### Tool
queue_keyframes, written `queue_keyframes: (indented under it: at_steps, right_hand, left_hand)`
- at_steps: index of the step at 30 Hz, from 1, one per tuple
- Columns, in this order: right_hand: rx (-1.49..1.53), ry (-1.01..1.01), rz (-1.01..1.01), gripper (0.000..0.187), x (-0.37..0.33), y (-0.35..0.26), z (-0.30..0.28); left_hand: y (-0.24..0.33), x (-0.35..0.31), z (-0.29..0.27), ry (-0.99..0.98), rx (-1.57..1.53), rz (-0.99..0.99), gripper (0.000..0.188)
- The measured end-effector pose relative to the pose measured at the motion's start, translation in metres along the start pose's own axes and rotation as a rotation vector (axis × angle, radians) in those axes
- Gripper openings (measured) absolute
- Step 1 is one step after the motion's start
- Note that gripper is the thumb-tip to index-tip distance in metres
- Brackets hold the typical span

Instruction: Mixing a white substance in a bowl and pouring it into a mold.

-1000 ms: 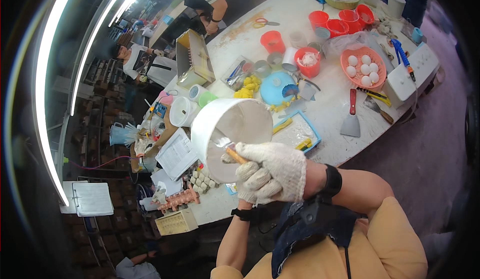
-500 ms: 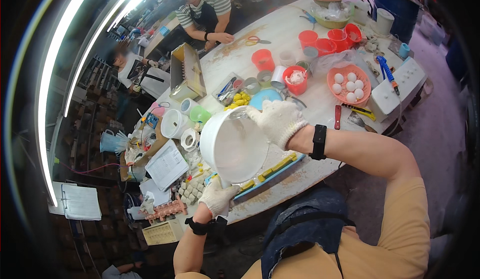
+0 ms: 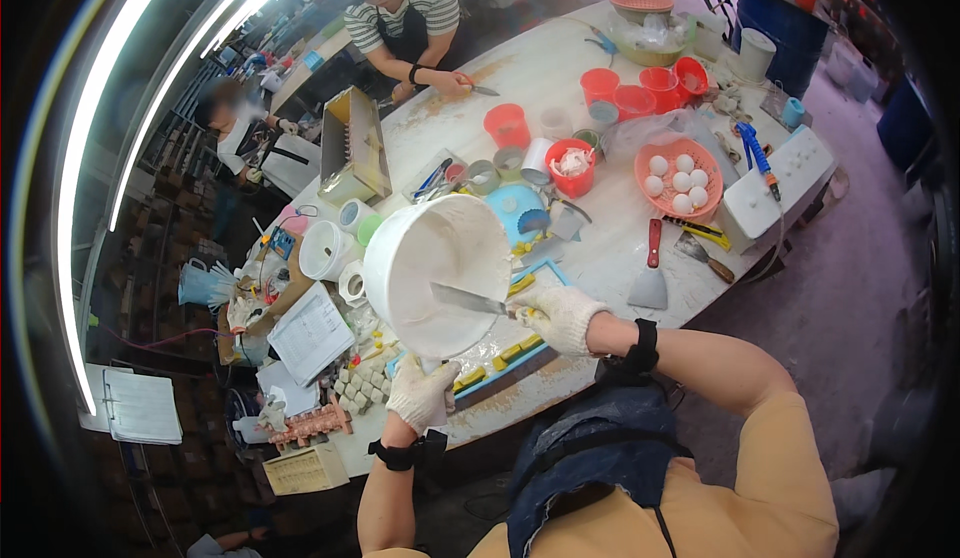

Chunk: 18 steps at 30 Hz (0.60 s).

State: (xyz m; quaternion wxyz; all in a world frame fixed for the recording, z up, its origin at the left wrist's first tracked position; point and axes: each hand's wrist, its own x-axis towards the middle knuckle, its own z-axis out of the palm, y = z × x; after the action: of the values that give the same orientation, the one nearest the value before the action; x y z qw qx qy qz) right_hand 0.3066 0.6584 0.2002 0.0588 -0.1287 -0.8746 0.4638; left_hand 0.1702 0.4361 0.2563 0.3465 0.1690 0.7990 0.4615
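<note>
A white plastic bucket (image 3: 384, 276) is tilted on its side, its mouth toward me and to the right, with whitish residue inside. My left hand (image 3: 420, 394), in a knitted white glove, grips it at the lower rim. In my gloved right hand (image 3: 558, 318) is a metal scraper (image 3: 468, 299), its handle mostly hidden by the fingers. The blade reaches into the bucket's mouth; whether it touches the wall I cannot tell. Partly behind the bucket and below it lies a blue-edged frame (image 3: 490, 376) with yellow-green blocks (image 3: 501, 363) along its side.
Red cups (image 3: 505, 126), a blue lid-like piece (image 3: 512, 208) and a pink basket (image 3: 648, 186) of white balls stand beyond. A red-handled scraper (image 3: 649, 276) lies to the right. Papers (image 3: 312, 330) and grey cubes (image 3: 365, 390) are at left. A co-worker (image 3: 420, 23) sits across the table.
My right hand has left the bucket's upper rim and come down, now holding a scraper inside the mouth. The bucket's mouth has turned more upward. The co-worker has taken up the scissors.
</note>
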Motion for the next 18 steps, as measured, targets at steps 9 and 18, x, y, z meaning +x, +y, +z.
queue_keyframes:
  at_steps: [9,18]
  right_hand:
    - [-0.733,0.059,0.054,0.026,0.056,-0.079,-0.101]
    - [-0.664,-0.172,0.121,0.030,0.061,-0.045,-0.086]
  left_hand:
    - [-0.003,-0.019,0.009,-0.127,0.045,-0.085,0.028]
    - [-0.011,-0.028,0.002,-0.062,-0.107,-0.002,0.033]
